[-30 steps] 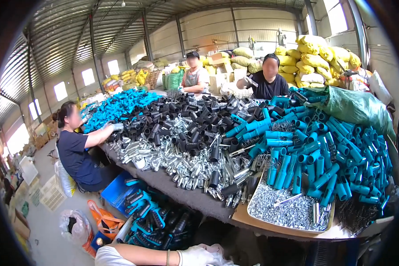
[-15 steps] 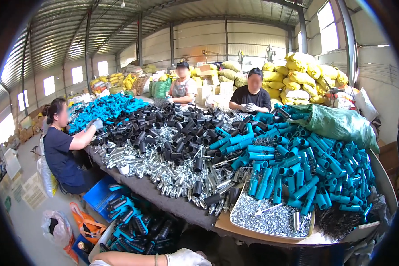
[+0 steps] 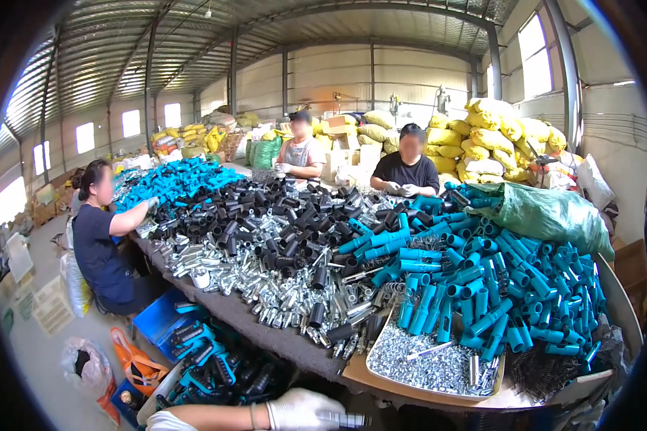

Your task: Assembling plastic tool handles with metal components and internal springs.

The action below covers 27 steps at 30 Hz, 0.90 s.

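My left hand (image 3: 305,411), in a white knitted glove, reaches in at the lower edge, below the table's front edge. Its fingers are closed on a silvery ridged cylindrical part (image 3: 354,421), which sticks out to the right and is partly blurred. My right hand is out of view. Closest to the left hand is a crate of assembled teal-and-black parts (image 3: 219,366). Above and to the right, a shallow tray (image 3: 424,359) holds small metal pieces, with a silver rod lying on top. Behind it rises a heap of teal plastic tubes (image 3: 496,287).
Black sleeves (image 3: 295,223) and shiny metal fittings (image 3: 266,291) cover the middle of the table. Dark springs (image 3: 543,370) lie right of the tray. Three co-workers sit around the table. A green sack (image 3: 550,215) lies over the teal heap. An orange bag (image 3: 138,359) stands on the floor.
My left hand has come up and further into view, and the silvery part now shows in its fingers. The view has shifted slightly. The left co-worker's hands have moved lower.
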Available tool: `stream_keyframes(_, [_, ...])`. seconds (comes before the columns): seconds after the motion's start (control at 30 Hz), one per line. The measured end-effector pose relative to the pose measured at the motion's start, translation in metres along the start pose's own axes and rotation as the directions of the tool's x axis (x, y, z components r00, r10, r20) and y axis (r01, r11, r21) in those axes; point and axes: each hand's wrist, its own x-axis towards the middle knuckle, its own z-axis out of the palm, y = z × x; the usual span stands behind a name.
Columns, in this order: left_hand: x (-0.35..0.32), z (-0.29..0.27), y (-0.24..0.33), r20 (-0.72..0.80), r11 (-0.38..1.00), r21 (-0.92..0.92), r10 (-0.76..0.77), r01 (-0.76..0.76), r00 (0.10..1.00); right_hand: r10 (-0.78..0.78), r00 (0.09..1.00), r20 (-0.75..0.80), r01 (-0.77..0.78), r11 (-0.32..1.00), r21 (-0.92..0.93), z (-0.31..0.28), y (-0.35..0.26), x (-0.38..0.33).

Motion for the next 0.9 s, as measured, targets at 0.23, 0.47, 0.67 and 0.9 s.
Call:
stream_keyframes(0.23, [0.031, -0.161, 0.006, -0.899, 0.907, -0.272, -0.122, -0.320, 0.420, 0.325, 0.913, -0.247, -0.307, 0.945, 0.111, -0.030, 0.000, -0.065])
stream_keyframes(0.47, [0.023, -0.131, 0.024, -0.714, 0.951, -0.239, -0.036, -0.195, 0.699, 0.642, 0.511, -0.572, -0.454, 0.766, 0.455, -0.045, -0.003, -0.120])
stream_keyframes(0.67, [0.013, -0.030, 0.008, -0.130, 0.996, -0.037, 0.073, -0.079, 0.989, 0.645, 0.295, -0.705, -0.379, 0.756, 0.533, -0.044, 0.010, -0.148])
stream_keyframes(0.9, [-0.003, 0.005, 0.022, -0.160, 0.979, -0.117, 0.144, -0.164, 0.976, 0.693, 0.308, -0.652, -0.275, 0.720, 0.637, -0.026, 0.040, -0.177])
